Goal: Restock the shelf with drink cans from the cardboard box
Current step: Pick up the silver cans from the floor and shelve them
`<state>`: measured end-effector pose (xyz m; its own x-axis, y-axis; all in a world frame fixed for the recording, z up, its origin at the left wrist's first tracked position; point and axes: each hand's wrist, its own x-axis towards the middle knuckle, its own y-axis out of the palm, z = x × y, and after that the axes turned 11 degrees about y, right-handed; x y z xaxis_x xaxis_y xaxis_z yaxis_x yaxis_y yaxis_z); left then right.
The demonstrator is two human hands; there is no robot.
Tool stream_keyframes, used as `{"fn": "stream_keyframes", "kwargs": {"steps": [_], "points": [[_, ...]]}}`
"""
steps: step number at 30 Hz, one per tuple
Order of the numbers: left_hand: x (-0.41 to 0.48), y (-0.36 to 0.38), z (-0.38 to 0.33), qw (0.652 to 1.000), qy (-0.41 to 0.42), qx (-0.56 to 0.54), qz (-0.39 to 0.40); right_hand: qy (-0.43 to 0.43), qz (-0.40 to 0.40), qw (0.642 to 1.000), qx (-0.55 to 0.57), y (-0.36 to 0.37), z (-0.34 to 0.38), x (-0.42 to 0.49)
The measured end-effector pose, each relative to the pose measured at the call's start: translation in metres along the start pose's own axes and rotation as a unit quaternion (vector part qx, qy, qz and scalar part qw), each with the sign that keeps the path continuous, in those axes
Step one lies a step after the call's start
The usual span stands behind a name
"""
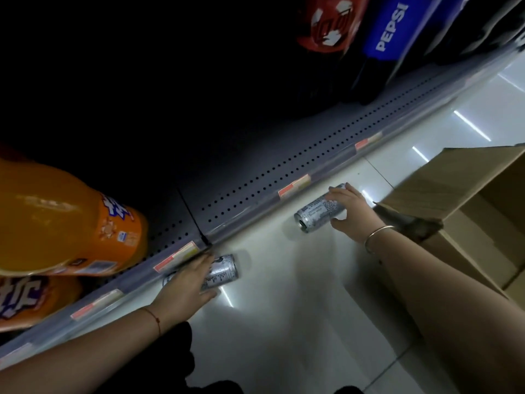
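Observation:
My left hand (pixel 189 282) grips a silver drink can (pixel 224 270) held on its side just in front of the shelf's front rail. My right hand (pixel 350 210) holds a second silver can (pixel 314 216), also sideways, its top end pointing toward me. Both cans hover low over the white floor. The grey perforated shelf (pixel 284 166) runs diagonally from lower left to upper right, its middle stretch bare and dark at the back. The open cardboard box (pixel 443 189) stands on the floor at the right, beside my right wrist.
Large orange soda bottles (pixel 65 220) lie at the shelf's left end. A red-labelled bottle (pixel 329 24) and a blue Pepsi bottle (pixel 395 27) stand at its right end. Price tags (pixel 294 184) line the shelf rail. Glossy white floor tiles (pixel 284 322) lie below.

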<state>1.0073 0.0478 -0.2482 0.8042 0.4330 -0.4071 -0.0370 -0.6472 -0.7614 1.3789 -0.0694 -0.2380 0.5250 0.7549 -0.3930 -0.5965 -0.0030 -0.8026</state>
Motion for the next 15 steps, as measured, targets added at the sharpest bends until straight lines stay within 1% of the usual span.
{"fn": "stream_keyframes", "kwargs": {"steps": [3, 6, 9, 12, 15], "points": [[0.005, 0.004, 0.004, 1.0, -0.016, 0.019, 0.005, -0.004, 0.025, 0.999, -0.031, 0.007, -0.01, 0.012], [0.008, 0.007, 0.005, 0.999, -0.016, 0.034, 0.003, -0.038, 0.007, 0.994, -0.098, 0.012, -0.017, 0.02], [0.008, 0.008, 0.006, 0.999, 0.007, 0.039, -0.011, -0.062, -0.017, 0.983, -0.174, 0.014, -0.018, 0.025], [0.005, 0.012, 0.003, 0.999, 0.036, 0.036, -0.007, -0.081, -0.03, 0.965, -0.247, 0.016, -0.015, 0.028], [0.008, 0.013, -0.003, 0.998, 0.066, -0.003, -0.012, -0.075, -0.04, 0.966, -0.244, 0.019, -0.018, 0.027]]}}
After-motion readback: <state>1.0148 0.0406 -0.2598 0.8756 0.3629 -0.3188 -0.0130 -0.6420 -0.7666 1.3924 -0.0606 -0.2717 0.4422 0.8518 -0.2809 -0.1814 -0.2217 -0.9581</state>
